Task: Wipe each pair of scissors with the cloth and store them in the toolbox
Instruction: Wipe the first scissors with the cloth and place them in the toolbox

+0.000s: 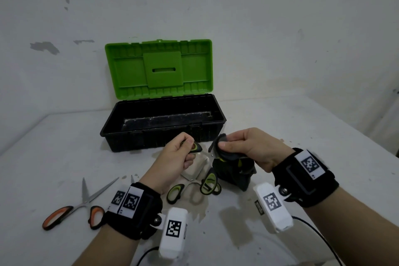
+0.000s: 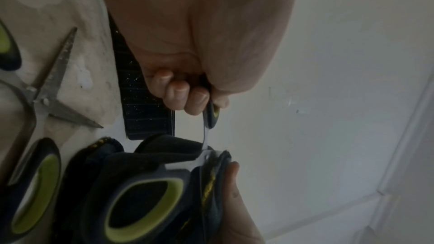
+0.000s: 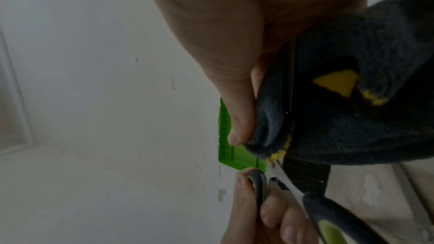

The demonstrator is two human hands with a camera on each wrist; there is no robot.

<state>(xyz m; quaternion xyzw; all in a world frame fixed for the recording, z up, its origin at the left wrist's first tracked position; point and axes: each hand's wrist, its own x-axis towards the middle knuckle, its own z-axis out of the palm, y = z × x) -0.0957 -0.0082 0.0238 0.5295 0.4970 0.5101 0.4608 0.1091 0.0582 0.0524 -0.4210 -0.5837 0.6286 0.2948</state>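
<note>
My left hand [image 1: 186,146] grips one black-and-green handle of a pair of green scissors [image 2: 212,116], held just above the table in front of the open toolbox [image 1: 164,134]. The pair's other handle [image 2: 140,201] hangs free below. My right hand [image 1: 224,143] pinches the dark cloth [image 1: 233,170] round its blades, thumb on top; the cloth [image 3: 352,127] hides most of the metal. A second green pair [image 1: 174,193] lies open on the table under my hands. An orange-handled pair [image 1: 71,207] lies open at the left. Nothing shows inside the toolbox.
The toolbox's green lid [image 1: 159,69] stands upright against the white wall. A single blade tip [image 1: 132,179] pokes out behind my left wrist. The white table [image 1: 302,127] ends at the right, and cables trail off both wrist cameras at the near edge.
</note>
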